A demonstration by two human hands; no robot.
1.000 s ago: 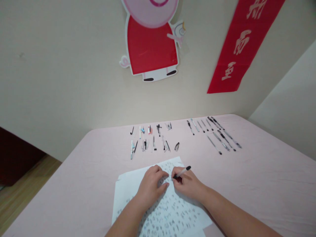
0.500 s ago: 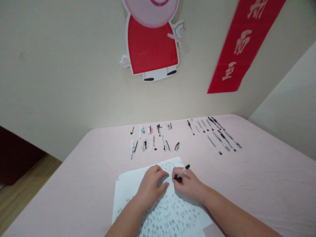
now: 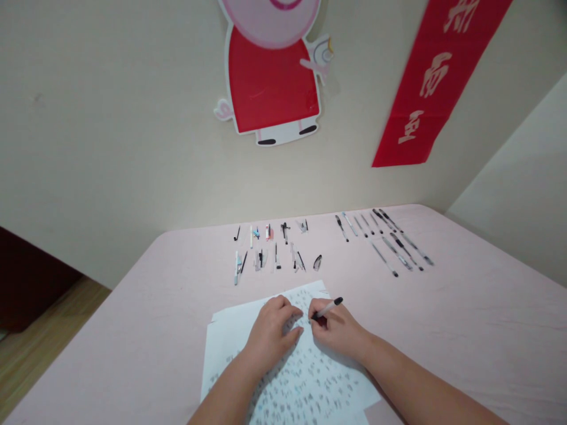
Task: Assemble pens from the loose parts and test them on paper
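My right hand [image 3: 337,332] grips a black-capped pen [image 3: 328,308] with its tip down on a white sheet of paper [image 3: 310,383] covered in small handwritten marks. My left hand [image 3: 269,335] lies on the same sheet just left of the right hand, fingers curled and pressing the paper down. The two hands nearly touch. The sheet lies on a pink table [image 3: 465,330] near its front edge, with another sheet showing under it.
Two rows of small pen parts [image 3: 272,251] lie beyond the paper. A group of several whole pens [image 3: 390,239] lies at the far right of the table. A cartoon pig cutout [image 3: 272,77] and a red banner [image 3: 432,82] hang on the wall behind.
The pen's upper end has wobbled slightly as the right hand writes in place. The left hand has stayed where it was.
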